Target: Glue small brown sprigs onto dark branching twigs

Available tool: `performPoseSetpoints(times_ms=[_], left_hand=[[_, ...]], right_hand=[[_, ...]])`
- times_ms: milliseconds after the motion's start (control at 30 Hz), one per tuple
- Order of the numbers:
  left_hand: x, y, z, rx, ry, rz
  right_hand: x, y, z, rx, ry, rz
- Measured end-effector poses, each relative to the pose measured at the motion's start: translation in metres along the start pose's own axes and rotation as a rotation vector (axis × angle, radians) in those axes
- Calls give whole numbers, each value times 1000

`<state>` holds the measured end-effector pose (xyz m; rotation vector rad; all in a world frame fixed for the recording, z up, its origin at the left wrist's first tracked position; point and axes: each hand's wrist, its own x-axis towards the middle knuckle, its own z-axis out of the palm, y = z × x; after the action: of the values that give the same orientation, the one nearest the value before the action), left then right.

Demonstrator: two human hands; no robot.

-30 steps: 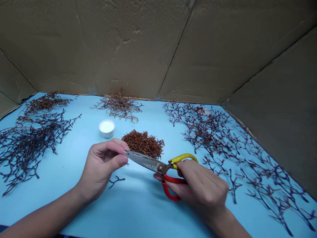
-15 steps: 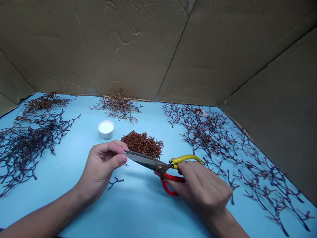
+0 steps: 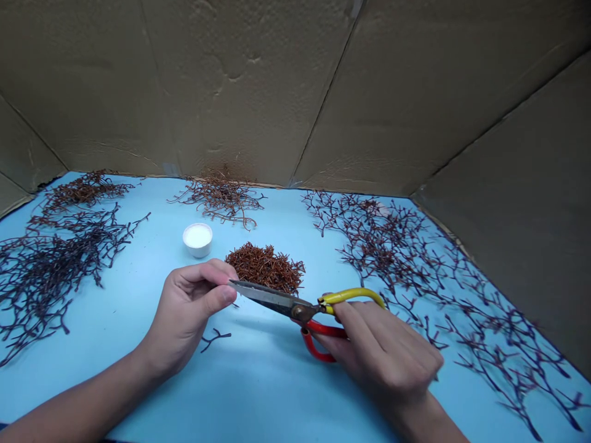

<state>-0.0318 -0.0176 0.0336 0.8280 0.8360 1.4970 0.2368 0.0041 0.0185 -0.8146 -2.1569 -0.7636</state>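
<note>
My right hand (image 3: 383, 351) grips scissors (image 3: 295, 307) with one yellow and one red handle loop; the blades are closed and point left. My left hand (image 3: 191, 307) is pinched, thumb against forefinger, right at the blade tip, holding a small twig piece that I can barely see. Just behind the blades lies a heap of short reddish-brown cut pieces (image 3: 266, 267). A small dark forked twig (image 3: 215, 338) lies on the blue surface (image 3: 258, 381) under my left hand.
A small white cup (image 3: 197, 239) stands behind the heap. Dark branching twigs are spread at the left (image 3: 50, 271) and right (image 3: 415, 264); brown twig bundles lie at the back (image 3: 221, 197) and far left (image 3: 80, 191). Cardboard walls (image 3: 277, 92) enclose the surface.
My right hand has slid slightly right and down with the scissors. The left hand stays pinched at the blade tip.
</note>
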Motion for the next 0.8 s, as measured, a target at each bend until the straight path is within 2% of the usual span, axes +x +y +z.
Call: performPoseSetpoints(times_ms=[333, 800], left_hand=[[0, 2, 1, 49, 22, 33], [-1, 2, -1, 55, -13, 47]], right_hand=[[0, 1, -1, 8, -6, 5], [-3, -1, 1, 32, -22, 22]])
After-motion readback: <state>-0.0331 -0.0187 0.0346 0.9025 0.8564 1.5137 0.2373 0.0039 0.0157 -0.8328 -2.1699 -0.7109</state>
